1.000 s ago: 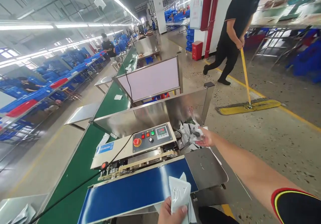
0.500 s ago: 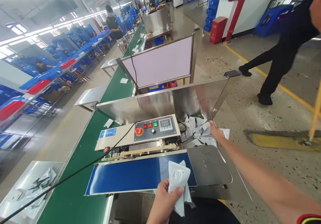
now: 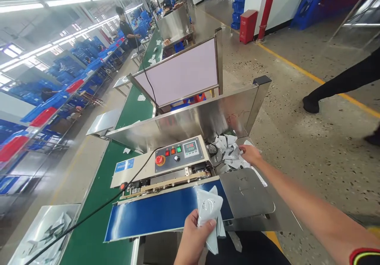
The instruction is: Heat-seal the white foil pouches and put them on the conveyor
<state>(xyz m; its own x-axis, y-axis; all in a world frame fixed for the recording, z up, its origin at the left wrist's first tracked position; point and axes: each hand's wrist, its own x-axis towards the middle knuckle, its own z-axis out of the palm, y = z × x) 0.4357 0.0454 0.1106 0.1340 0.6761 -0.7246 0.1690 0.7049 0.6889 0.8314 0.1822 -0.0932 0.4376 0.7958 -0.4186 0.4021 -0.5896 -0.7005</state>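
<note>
My left hand (image 3: pixel 196 229) is closed around a few white pouches (image 3: pixel 209 205), fanned slightly and held upright in front of the sealing machine's blue conveyor belt (image 3: pixel 157 213). Further off, my right hand (image 3: pixel 251 154) reaches to a heap of white pouches (image 3: pixel 230 148) at the right end of the machine. Its fingertips are pinched at a pouch on the heap's right edge. The sealing machine (image 3: pixel 130 170) has a control panel (image 3: pixel 178 154) with a red knob, coloured buttons and a display. A grey metal plate (image 3: pixel 246 190) extends from the belt's right end.
A long green conveyor (image 3: pixel 97 201) runs along the left, with a tray of pouches (image 3: pixel 44 237) beside it. Behind the machine stands a steel partition (image 3: pixel 190 118). A black cable (image 3: pixel 97 203) crosses the left side. A person's leg (image 3: pixel 341 79) shows at right.
The view has shifted slightly, and the walking person has moved further right. My right hand stays at the heap with its fingers drawn in at a pouch; my left keeps its pouches.
</note>
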